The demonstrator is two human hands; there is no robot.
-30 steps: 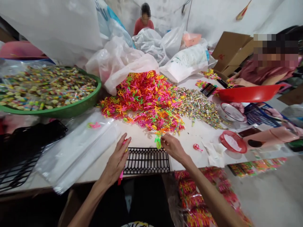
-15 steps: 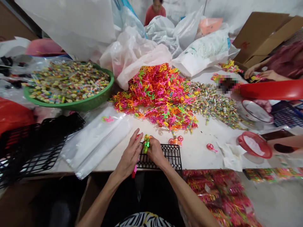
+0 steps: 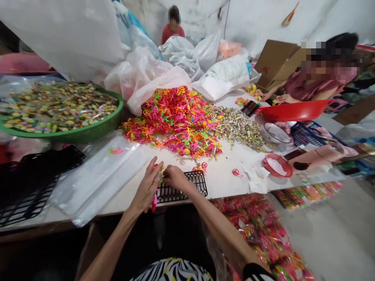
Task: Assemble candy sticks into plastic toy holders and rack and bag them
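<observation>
Jutting from the left hand (image 3: 145, 186), a pink plastic piece (image 3: 154, 203) points downward.

Scuffed white walls (image 3: 258, 23) rise behind the long white table (image 3: 231, 179), and bare grey concrete floor (image 3: 325, 230) shows past its right edge.

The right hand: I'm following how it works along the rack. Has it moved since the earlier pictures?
Yes. The right hand has moved left: against the black rack, it was past the rack's right end and is now over its left half.
</observation>
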